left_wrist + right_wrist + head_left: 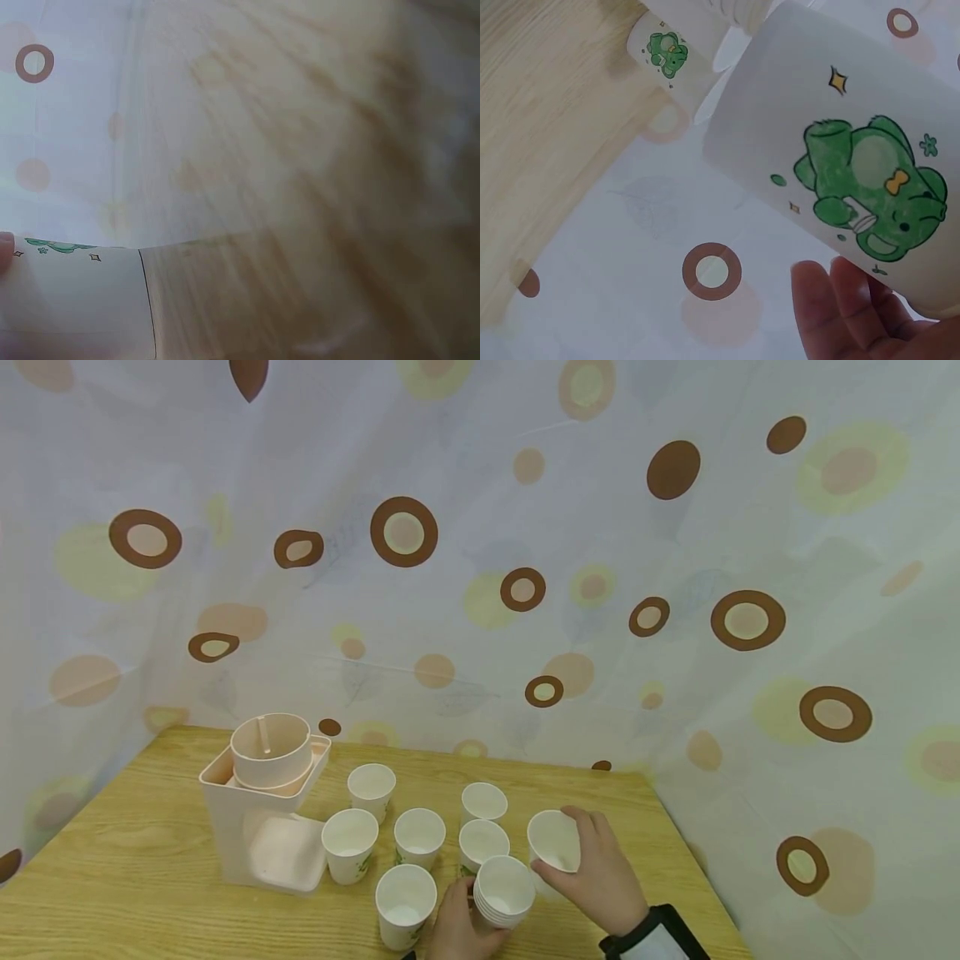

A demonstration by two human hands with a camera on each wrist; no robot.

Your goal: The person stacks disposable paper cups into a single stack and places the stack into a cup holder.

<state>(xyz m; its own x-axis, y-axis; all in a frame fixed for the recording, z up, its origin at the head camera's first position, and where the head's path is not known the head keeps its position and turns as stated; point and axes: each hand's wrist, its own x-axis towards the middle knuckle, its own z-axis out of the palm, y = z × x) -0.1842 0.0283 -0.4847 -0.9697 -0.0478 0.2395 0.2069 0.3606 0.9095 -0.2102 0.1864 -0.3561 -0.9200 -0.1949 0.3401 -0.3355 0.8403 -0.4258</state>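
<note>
My left hand [463,928] grips a stack of nested white paper cups [506,887] near the table's front edge. Just right of it, my right hand [600,875] holds a single paper cup [553,841] by its side, thumb at the near rim and fingers at the far side. In the right wrist view a green bear print [877,184] shows on this cup, with fingers [814,307] against it. The left wrist view is mostly blurred; part of a printed white cup [75,300] and a fingertip show at its left edge.
Several upright paper cups stand on the wooden table [150,860], including one [406,897] left of my left hand and another [483,843] behind the stack. A cream container with a round cup-like top [272,752] stands at the left. Patterned cloth [450,635] hangs behind.
</note>
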